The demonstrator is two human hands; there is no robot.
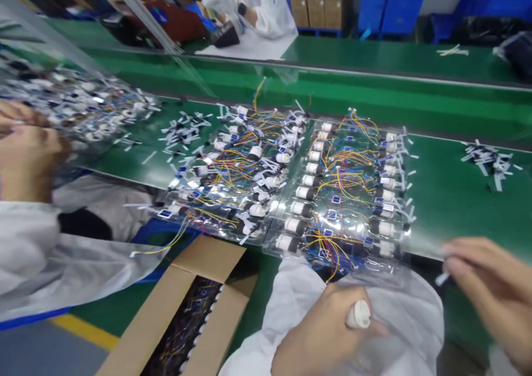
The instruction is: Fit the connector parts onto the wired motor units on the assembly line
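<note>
My left hand, low in the middle of the head view, has its fingers wrapped round a white cylindrical part whose round end points up. At the right edge my right hand is closed in a pinch on a small white strip. Just beyond my left hand lies a clear plastic tray. Two columns of white-and-black cylindrical parts sit in it, with yellow and blue wires between them. Motion blurs the area under my left hand.
A fuller tray of wired parts adjoins on the left. Small piles of black-and-white pieces lie on the green bench, one at right. An open carton stands below. A co-worker's hands work at left; another person sits opposite.
</note>
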